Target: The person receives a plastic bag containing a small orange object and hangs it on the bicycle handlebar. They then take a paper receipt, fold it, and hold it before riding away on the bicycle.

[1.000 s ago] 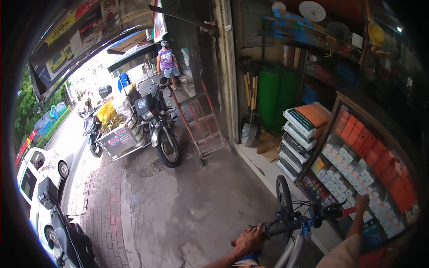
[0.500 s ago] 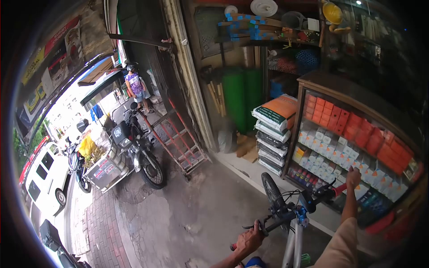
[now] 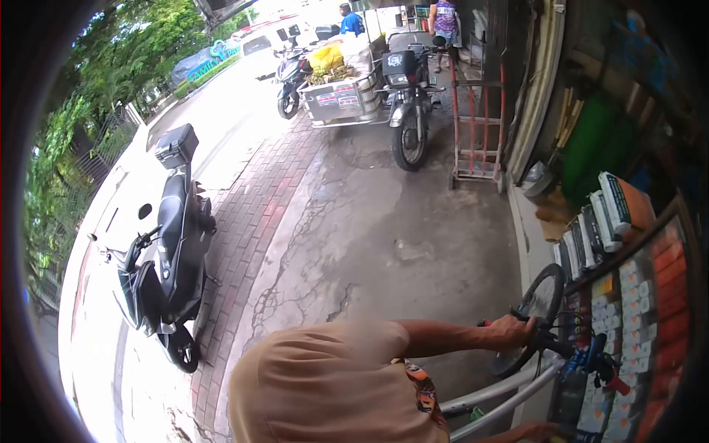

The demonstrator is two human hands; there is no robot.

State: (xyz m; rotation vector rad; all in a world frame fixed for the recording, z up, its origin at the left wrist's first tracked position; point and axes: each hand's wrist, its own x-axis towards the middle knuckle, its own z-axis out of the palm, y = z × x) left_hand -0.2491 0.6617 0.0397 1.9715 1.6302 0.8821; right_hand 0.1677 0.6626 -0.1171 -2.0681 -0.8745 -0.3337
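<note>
My left hand (image 3: 515,332) is closed around the left grip of a bicycle's handlebar (image 3: 550,340), my arm stretched out from a beige sleeve. Below the bar runs the pale bicycle frame (image 3: 509,395), and the front wheel (image 3: 543,299) stands beyond it. The red right grip (image 3: 619,384) shows uncovered. Low at the bottom edge, my right hand (image 3: 538,431) is dim and partly cut off, below the handlebar near the frame; its fingers cannot be made out.
A glass display case (image 3: 628,317) of boxed goods and stacked sacks (image 3: 602,214) stand right of the bicycle. A red hand truck (image 3: 478,136) leans by the wall. Ahead is a motorcycle with a loaded sidecar (image 3: 340,100); a black scooter (image 3: 173,244) is parked left. Two people are farther off.
My view has swung left, bringing the scooter and street into sight. My right hand has left the red grip and dropped lower. My left hand stays on its grip.
</note>
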